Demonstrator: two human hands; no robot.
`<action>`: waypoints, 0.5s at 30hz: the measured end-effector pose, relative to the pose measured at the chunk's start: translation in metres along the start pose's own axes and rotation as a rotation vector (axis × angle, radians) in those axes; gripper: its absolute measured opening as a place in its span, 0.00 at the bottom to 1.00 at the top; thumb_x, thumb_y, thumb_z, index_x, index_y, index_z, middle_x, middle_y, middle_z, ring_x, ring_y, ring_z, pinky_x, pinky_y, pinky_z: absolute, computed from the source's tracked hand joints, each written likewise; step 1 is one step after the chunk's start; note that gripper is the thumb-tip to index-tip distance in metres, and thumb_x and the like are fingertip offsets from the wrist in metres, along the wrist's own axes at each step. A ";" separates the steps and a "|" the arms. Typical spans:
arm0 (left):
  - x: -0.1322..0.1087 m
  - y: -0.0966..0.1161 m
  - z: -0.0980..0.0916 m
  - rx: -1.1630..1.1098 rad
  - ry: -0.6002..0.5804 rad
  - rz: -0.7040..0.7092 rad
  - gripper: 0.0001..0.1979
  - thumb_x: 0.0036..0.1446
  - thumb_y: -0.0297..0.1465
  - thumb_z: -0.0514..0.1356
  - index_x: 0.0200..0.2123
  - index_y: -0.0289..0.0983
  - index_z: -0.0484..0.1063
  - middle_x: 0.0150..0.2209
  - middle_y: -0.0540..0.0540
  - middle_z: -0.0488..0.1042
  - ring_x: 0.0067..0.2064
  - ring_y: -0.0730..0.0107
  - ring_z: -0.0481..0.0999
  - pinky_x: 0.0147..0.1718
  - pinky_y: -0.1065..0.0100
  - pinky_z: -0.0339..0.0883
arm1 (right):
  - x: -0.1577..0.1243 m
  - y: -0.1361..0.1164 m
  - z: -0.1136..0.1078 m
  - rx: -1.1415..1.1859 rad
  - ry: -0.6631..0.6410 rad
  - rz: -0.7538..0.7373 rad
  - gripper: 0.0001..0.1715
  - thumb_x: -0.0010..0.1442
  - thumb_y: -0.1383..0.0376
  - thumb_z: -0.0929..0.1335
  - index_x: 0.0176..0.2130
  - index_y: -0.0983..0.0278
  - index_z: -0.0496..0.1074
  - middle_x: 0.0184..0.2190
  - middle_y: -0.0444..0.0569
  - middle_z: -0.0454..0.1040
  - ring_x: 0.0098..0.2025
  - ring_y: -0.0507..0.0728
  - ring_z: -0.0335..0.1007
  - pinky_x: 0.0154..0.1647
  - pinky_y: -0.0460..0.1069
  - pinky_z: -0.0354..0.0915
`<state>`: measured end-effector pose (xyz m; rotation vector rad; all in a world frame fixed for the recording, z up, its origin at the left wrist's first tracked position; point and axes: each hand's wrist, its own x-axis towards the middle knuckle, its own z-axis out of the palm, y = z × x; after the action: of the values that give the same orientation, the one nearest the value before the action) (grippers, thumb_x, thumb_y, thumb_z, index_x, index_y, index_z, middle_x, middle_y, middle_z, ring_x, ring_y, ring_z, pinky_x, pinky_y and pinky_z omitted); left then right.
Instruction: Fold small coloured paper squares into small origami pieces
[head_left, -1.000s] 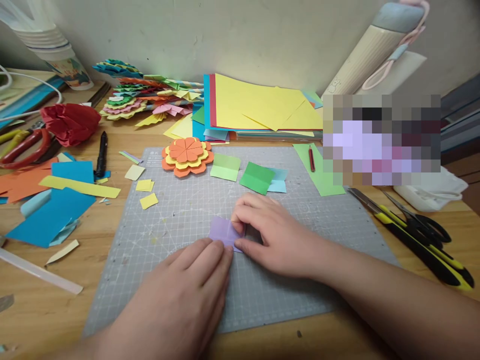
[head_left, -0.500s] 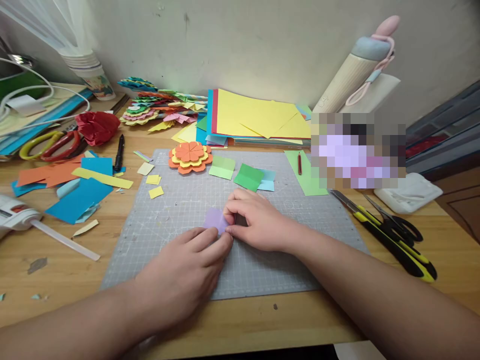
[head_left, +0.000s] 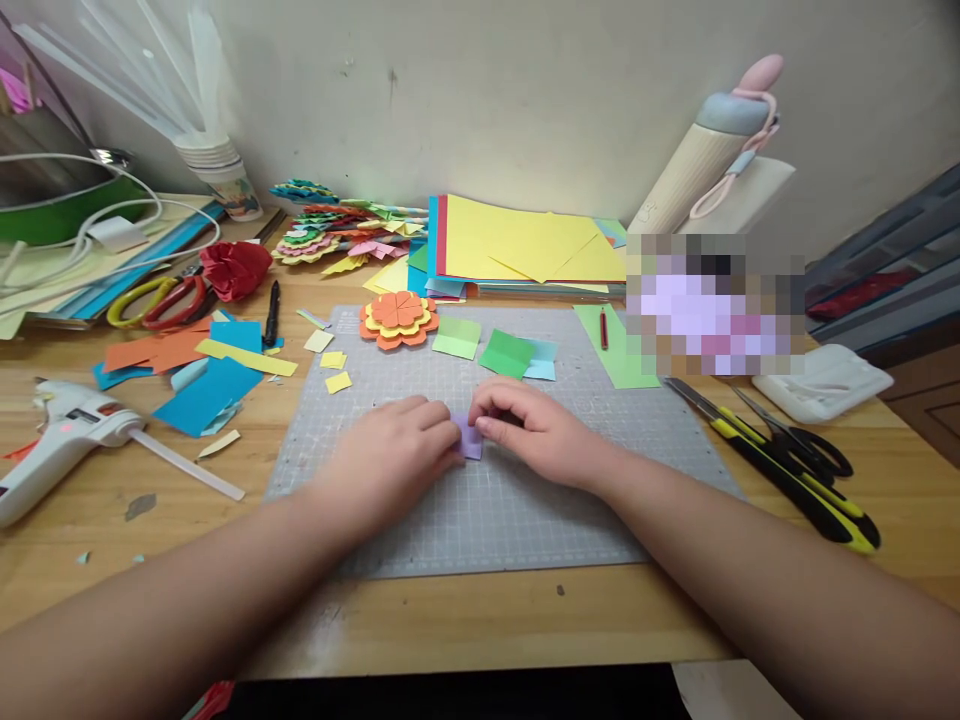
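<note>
A small folded purple paper (head_left: 470, 440) lies on the grey cutting mat (head_left: 525, 520), mostly hidden between my two hands. My left hand (head_left: 390, 455) rests on the mat with its fingertips curled onto the paper's left edge. My right hand (head_left: 536, 430) pinches the paper's right side with thumb and fingers pressed together. Behind the hands on the mat sit an orange and yellow paper flower (head_left: 399, 318), a light green folded piece (head_left: 456, 337) and a dark green folded piece (head_left: 507, 353) over a light blue one.
A glue gun (head_left: 67, 440) lies at the left. Paper scraps (head_left: 206, 385), a black pen (head_left: 271, 312) and a red paper ball (head_left: 234, 268) sit beyond it. Coloured sheets (head_left: 525, 245) are stacked at the back. Scissors (head_left: 806, 445) and a yellow-black cutter (head_left: 780, 475) lie at the right.
My left hand has slid forward over the purple paper, so less of it shows. Both hands stay on it. The view has pulled back and now takes in the glue gun.
</note>
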<state>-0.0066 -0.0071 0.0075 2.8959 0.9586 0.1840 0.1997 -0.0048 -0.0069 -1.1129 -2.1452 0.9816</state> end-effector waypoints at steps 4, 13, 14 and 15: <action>0.006 0.006 -0.008 0.068 0.065 0.090 0.13 0.63 0.24 0.51 0.31 0.32 0.73 0.31 0.44 0.73 0.34 0.64 0.71 0.34 0.62 0.66 | -0.003 0.000 0.000 0.158 0.256 0.054 0.06 0.64 0.65 0.61 0.37 0.62 0.66 0.36 0.47 0.66 0.38 0.54 0.63 0.39 0.50 0.62; 0.009 0.015 -0.008 -1.607 0.167 -0.822 0.12 0.50 0.30 0.64 0.37 0.33 0.67 0.27 0.49 0.74 0.27 0.76 0.73 0.24 0.77 0.64 | -0.018 -0.017 0.003 -0.295 0.376 -0.354 0.13 0.58 0.63 0.69 0.44 0.61 0.68 0.44 0.51 0.70 0.46 0.60 0.65 0.48 0.57 0.57; 0.009 0.013 -0.006 -1.659 0.152 -0.827 0.14 0.49 0.30 0.65 0.38 0.34 0.66 0.26 0.50 0.74 0.26 0.77 0.72 0.23 0.78 0.64 | -0.018 -0.017 0.004 -0.374 0.330 -0.363 0.13 0.58 0.64 0.69 0.44 0.62 0.68 0.45 0.51 0.71 0.46 0.59 0.65 0.48 0.57 0.56; 0.009 0.012 -0.005 -1.686 0.138 -0.827 0.16 0.49 0.29 0.65 0.40 0.34 0.65 0.25 0.51 0.73 0.25 0.78 0.72 0.23 0.78 0.63 | -0.018 -0.016 0.005 -0.440 0.299 -0.369 0.11 0.59 0.65 0.69 0.44 0.62 0.69 0.45 0.50 0.72 0.46 0.59 0.66 0.47 0.57 0.55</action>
<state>0.0071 -0.0109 0.0145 0.9118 1.0629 0.6718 0.1976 -0.0281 0.0006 -0.9268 -2.2515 0.1676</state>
